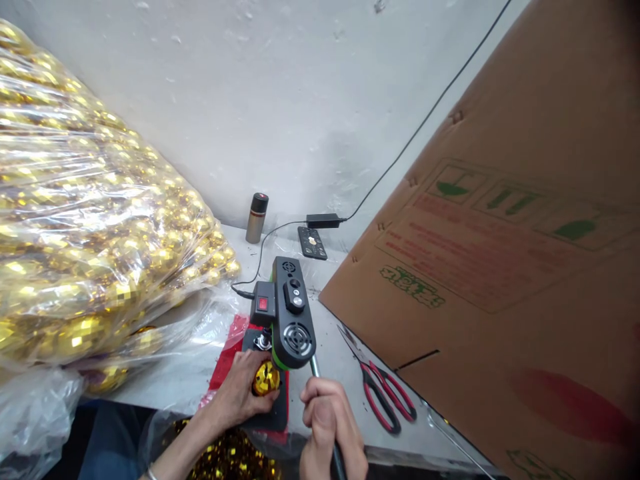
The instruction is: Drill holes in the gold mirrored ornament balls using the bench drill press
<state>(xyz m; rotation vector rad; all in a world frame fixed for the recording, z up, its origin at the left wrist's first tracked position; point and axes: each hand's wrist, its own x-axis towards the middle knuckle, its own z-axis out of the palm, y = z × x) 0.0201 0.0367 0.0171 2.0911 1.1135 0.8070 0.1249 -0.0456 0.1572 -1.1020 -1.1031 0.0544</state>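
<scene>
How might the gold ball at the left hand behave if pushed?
Being round, the gold ball would probably roll if the left hand weren't steadying it. Its shiny, faceted surface could feel slippery, though the flat facets might slow rolling slightly.

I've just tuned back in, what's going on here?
A person's left hand holds a gold faceted ball beside the lower end of a black-and-green device, over a dark base. The right hand is closed around a rod that reaches up towards the device. To the left is a big clear bag full of similar gold balls. Red-and-black scissors lie to the right, in front of a large cardboard box.
</scene>
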